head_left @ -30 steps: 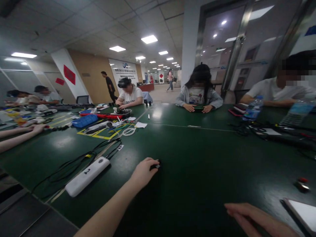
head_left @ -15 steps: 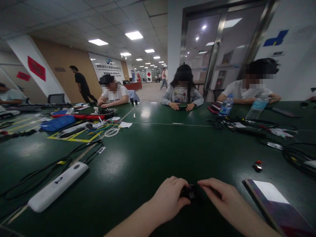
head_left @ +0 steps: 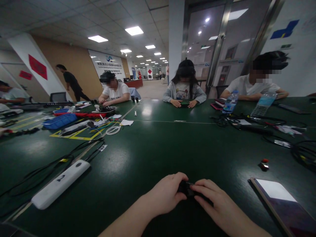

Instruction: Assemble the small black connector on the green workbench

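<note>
A small black object [head_left: 188, 190] is between my hands, low in the middle of the head view, just above the dark green table [head_left: 158, 148]. My left hand [head_left: 170, 191] grips its left side between thumb and fingers. The fingers and thumb of my right hand [head_left: 209, 197] are pinched on its right side. Fingertips hide part of the object, and its details are too dark to make out.
A phone [head_left: 278, 204] lies at the right, with a small red-topped item [head_left: 264, 164] behind it. On the left are a white power strip [head_left: 61, 184], black cables and a blue basket [head_left: 60, 121]. People sit across the table; two bottles [head_left: 230, 102] stand at the back right.
My right hand has moved left and closed on the black object, which my left hand held before. The view has shifted slightly, and a person walking at the back left has moved left.
</note>
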A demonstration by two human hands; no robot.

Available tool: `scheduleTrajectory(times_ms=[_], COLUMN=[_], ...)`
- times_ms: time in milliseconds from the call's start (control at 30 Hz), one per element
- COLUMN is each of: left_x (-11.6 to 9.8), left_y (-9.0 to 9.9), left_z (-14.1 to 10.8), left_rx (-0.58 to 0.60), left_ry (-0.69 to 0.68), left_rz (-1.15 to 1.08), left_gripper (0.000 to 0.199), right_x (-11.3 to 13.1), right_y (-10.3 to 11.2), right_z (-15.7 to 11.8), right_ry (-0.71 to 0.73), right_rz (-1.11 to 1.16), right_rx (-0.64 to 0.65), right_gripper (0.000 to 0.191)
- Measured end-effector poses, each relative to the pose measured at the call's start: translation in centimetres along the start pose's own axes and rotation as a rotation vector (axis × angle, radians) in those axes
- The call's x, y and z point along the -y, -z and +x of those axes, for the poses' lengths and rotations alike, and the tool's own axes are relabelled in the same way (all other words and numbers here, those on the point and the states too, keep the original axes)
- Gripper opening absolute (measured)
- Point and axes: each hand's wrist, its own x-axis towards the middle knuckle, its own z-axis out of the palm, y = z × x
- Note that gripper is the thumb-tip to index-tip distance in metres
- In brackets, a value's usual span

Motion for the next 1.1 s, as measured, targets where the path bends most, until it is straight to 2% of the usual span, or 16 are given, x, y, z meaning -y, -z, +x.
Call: scheduleTrajectory(times_ms=[267, 533, 667, 867, 967, 1100], left_x=[0.3, 0.5, 0.4, 0.6, 0.8, 1.0], left_y=[0.0, 0.1, 0.3, 0.6, 0.6, 0.5], left_z=[0.2, 0.3, 0.3, 0.2, 0.2, 0.3], left_rx=[0.027, 0.01, 0.012, 0.004, 0.025, 0.046], left_ry=[-0.01, -0.006, 0.01, 0.014, 0.026, 0.045], left_rz=[-0.038, -0.05, -0.057, -0.079, -0.088, -0.075], left_gripper=[0.043, 0.043, 0.044, 0.045, 0.045, 0.048], right_x=[-0.3, 0.1, -0.6, -3.2, -4.4, -5.1], right_y=[-0.6, -0.8, -0.3, 0.3, -0.1, -0.5], right_z=[0.1, 0.4, 0.7, 0.3, 0.0, -0.2], right_ry=[0.024, -0.013, -0.182, -0.454, -0.534, -0.551], right_rz=[0.023, 0.104, 0.365, 0.729, 0.821, 0.814], right_rx=[-0.005, -0.039, -0.187, -0.418, -0.456, -0.422], right_gripper=[0.021, 0.024, 0.029, 0.056, 0.061, 0.063])
